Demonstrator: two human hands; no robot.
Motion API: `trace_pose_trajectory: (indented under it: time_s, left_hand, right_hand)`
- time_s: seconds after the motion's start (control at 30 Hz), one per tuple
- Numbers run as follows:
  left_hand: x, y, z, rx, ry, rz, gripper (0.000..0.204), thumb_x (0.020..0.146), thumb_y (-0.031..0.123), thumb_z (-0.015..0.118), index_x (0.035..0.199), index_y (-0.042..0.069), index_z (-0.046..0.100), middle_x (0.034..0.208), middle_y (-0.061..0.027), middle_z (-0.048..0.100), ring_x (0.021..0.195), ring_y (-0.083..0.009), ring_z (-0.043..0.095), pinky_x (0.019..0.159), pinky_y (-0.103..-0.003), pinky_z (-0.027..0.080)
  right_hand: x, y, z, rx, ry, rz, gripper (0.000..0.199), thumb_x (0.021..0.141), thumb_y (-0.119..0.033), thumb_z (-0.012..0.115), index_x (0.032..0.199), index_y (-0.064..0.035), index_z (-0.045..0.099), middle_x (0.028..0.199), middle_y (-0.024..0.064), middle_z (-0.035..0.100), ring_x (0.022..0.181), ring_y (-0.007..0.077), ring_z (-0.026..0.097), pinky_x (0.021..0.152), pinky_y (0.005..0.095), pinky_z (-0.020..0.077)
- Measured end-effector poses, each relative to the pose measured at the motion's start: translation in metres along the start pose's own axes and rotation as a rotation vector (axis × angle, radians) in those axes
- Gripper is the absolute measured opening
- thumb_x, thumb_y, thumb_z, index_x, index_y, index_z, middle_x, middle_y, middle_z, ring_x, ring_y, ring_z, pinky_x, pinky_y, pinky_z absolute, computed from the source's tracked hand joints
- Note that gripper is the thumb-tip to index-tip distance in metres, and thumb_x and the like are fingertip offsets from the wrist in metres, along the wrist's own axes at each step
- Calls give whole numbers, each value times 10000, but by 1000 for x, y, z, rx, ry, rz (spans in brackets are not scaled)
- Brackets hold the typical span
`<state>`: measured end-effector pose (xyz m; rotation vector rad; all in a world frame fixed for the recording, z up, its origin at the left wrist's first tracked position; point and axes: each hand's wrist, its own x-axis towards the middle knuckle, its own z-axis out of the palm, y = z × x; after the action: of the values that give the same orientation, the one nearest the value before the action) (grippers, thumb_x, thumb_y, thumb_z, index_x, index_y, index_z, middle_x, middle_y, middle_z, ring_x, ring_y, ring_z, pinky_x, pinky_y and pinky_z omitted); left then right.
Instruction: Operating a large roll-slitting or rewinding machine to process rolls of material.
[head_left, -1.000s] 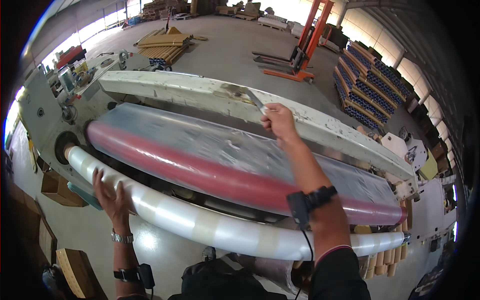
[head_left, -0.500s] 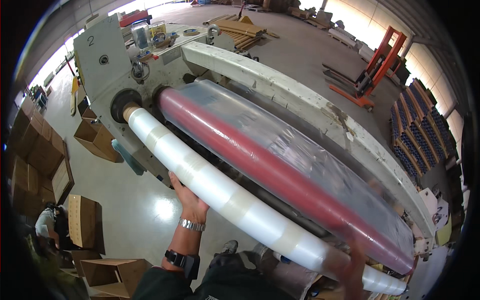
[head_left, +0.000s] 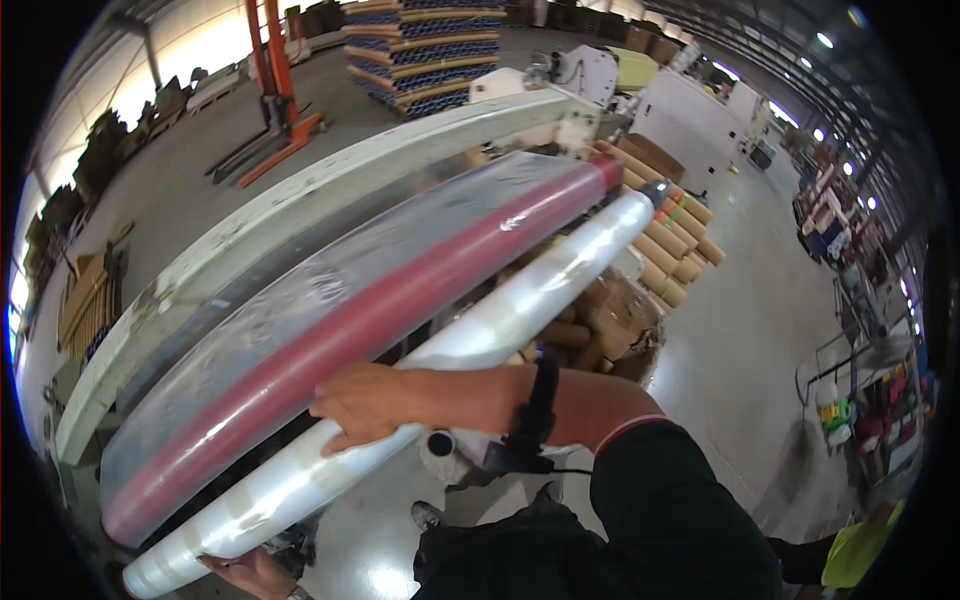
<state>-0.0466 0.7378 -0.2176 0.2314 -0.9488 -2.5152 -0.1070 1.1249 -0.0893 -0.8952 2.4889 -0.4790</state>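
A long roll of white plastic film [head_left: 470, 330], with paler bands around it, slants from the lower left to the upper right. My right hand [head_left: 362, 402] lies across its middle, fingers curled over the top and thumb on the near side. Down at the lower left, my left hand [head_left: 256, 573] cups the underside of the same roll, partly hidden by it. Just behind runs a red roller [head_left: 400, 300], parallel to the white roll, with a sheet of clear film [head_left: 260, 320] stretched over it. A dark tip [head_left: 655, 192] sticks out of the white roll's far end.
A pale machine beam [head_left: 300, 190] arches behind the rollers. Cardboard tubes [head_left: 672, 245] are stacked beyond the right end, near a torn carton [head_left: 620, 315]. An orange pallet stacker [head_left: 283, 120] and a tall tube stack [head_left: 425, 55] stand farther back. A yellow-green garment [head_left: 862, 548] shows at lower right.
My view has swung to the right, bringing the far roller ends and tube stack closer. My right hand, blurred before near the roll's right end, now rests at its middle. My left stays underneath.
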Motion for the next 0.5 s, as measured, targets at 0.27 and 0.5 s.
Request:
trace_pose_trajectory:
  time_s: [0.27,0.5]
  left_hand:
    - [-53,-57,87,163,221,-38,668,889,472,476,1359,38,286,1356,-158,372,1188,-303,420,984,-437,366]
    - [-31,-106,82,835,141,172,740,850,529,484,1394,86,247,1373,-169,358,1225,-313,401,955,-444,388]
  right_hand:
    - [-280,205,20,-454,895,229,802,546,-297,771,1250,-84,449,1235,161,462,1188,322,401,967,467,305]
    - [-484,358,33,-598,1059,1016,574,727,-114,573,1275,-71,407,1341,136,379,1225,301,389,990,481,301]
